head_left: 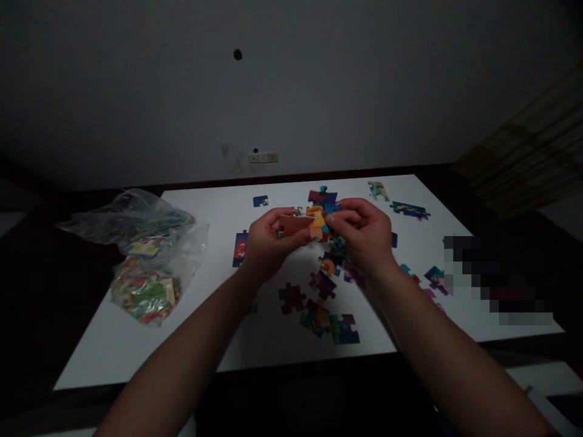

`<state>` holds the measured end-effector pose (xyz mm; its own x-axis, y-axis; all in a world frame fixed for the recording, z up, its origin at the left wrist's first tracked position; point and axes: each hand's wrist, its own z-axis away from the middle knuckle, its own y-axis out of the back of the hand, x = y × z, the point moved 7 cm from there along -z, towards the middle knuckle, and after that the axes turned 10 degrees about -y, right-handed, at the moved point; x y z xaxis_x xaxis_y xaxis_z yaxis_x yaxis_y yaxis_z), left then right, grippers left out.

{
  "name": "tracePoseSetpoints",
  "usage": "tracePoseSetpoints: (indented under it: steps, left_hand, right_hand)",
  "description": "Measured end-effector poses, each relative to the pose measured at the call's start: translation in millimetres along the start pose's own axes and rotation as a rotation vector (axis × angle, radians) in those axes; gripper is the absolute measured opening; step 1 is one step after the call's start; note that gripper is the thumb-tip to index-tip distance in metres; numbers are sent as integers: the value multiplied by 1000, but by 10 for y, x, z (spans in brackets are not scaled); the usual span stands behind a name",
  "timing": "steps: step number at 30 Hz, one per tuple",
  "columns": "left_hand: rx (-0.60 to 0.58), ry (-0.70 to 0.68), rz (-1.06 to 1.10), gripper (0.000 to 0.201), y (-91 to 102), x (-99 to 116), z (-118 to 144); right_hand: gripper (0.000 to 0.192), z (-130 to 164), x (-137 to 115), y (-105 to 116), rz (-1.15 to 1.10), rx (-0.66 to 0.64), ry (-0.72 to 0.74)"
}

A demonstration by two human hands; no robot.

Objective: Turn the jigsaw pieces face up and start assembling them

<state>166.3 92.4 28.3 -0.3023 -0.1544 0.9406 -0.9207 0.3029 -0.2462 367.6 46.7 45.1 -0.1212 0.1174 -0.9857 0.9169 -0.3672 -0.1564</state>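
Above the middle of the white table [200, 340], my left hand [271, 240] pinches a reddish-brown jigsaw puzzle piece [294, 226] between thumb and fingers. My right hand [367, 233] is closed on a blue and orange puzzle piece [331, 209], right against the first. The two pieces meet or overlap between my hands; whether they are locked together I cannot tell. Beneath and in front lie loose pieces, among them a dark red piece [292, 298], a purple piece [323, 284] and a dark blue piece [344, 329]. My right hand partly hides some pieces under it.
Clear plastic bags [152, 288] filled with puzzle pieces rest on the table's left side. A joined blue strip [410, 210] and a pale piece [378, 191] lie at the far right. A blurred-out patch [496, 285] covers the right edge. Behind stands a wall with sockets [263, 158].
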Motion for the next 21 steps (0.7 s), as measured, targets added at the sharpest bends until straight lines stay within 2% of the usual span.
tracePoseSetpoints:
  steps: [6,12,21]
  left_hand:
    - [-2,28,-13,55,4,-17,7]
    - [-15,2,-47,44,-6,-19,1]
    - [-12,33,50,25,-33,-68,-7]
  right_hand:
    - [32,-5,2,-19,29,-11,35]
    - [32,-22,24,-16,21,-20,22]
    - [32,-46,46,19,80,2,56]
